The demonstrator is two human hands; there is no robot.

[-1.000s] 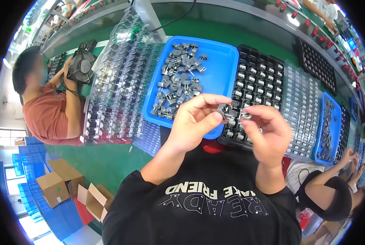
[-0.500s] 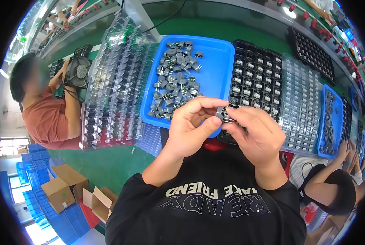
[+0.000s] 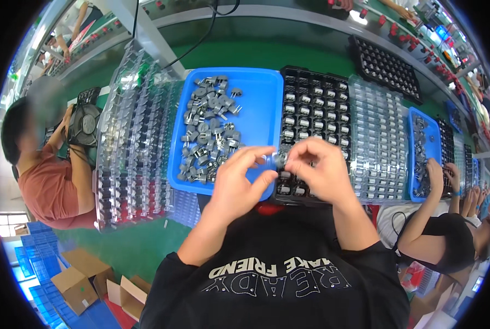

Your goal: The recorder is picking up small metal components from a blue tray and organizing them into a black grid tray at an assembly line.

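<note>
My left hand [image 3: 238,181] is open just above the front of a blue tray [image 3: 268,112], thumb and forefinger apart with a gap between them. Across from it, my right hand [image 3: 323,171] pinches a small grey part [image 3: 280,158] at its fingertips; motion blurs it, but it looks like the round grey pieces in the tray. That tray holds a loose heap of grey round parts with metal pins [image 3: 209,131], mostly on its left side. Beneath my right hand lies a black pocketed tray [image 3: 341,88] with small silvery cylinders in its pockets.
Clear plastic trays [image 3: 135,126] stack up on the left; another clear tray [image 3: 376,137] with cylinders lies right of the black one. A second blue tray [image 3: 432,129] stands farther right. Co-workers sit on both sides. Cardboard boxes [image 3: 75,288] stand on the floor at lower left.
My hands have drawn apart; the left fingers have come off the grey part, which stays in the right fingertips. The whole view has shifted, with the trays now farther left and lower.
</note>
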